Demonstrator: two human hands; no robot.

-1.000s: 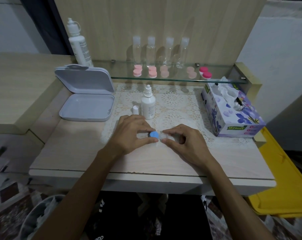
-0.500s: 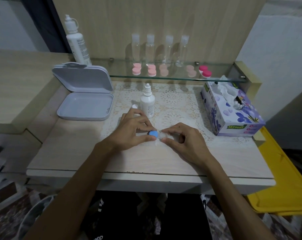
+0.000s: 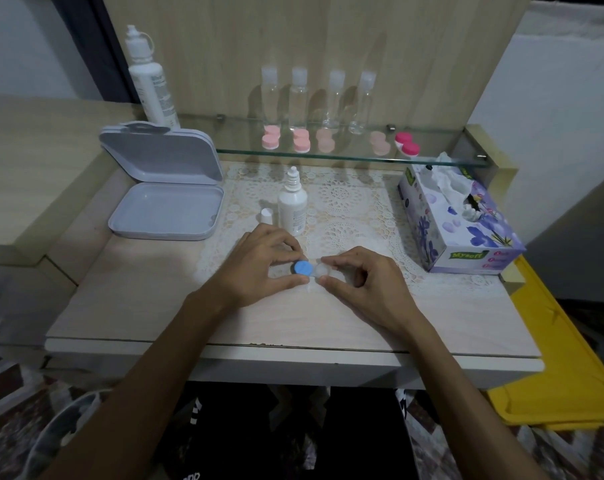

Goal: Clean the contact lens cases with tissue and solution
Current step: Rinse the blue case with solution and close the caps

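Little has moved: both hands stay on the contact lens case (image 3: pixel 309 270) at the table's (image 3: pixel 120 306) middle. Left hand (image 3: pixel 259 265) pinches the blue cap (image 3: pixel 301 267); right hand (image 3: pixel 359 278) pinches the clear side. Steadying it should ease unscrewing.

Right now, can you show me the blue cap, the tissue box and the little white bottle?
blue cap (image 3: pixel 303 267), head view, its round top.
tissue box (image 3: pixel 442 233), head view, flowered side.
little white bottle (image 3: pixel 292 209), head view, its body.

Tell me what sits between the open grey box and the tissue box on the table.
In the head view, a small white cap and the uncapped solution bottle stand on the lace mat.
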